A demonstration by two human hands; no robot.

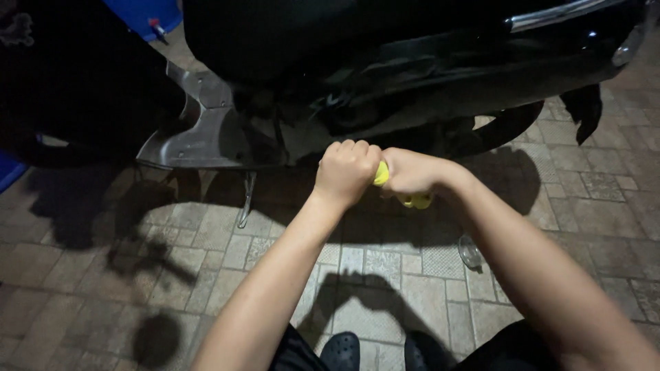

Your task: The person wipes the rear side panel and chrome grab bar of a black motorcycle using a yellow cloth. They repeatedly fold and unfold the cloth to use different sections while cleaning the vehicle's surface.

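Both of my hands are clenched around one yellow cloth [382, 174], held out in front of me at mid-frame. My left hand [345, 172] is a tight fist on the cloth's left end. My right hand [411, 174] grips the other end, and a bit of the yellow cloth pokes out below it. The two fists touch each other. Just behind them stands a black scooter [385, 62], its lower body in shadow. Most of the cloth is hidden inside my fists.
The scooter's grey underside panel [199, 130] and its kickstand [246, 200] are to the left. A small clear glass-like object [470, 251] lies on the paved tile ground [82, 275] under my right forearm. My dark clogs [342, 352] show at the bottom. A blue container [144, 15] sits at the top left.
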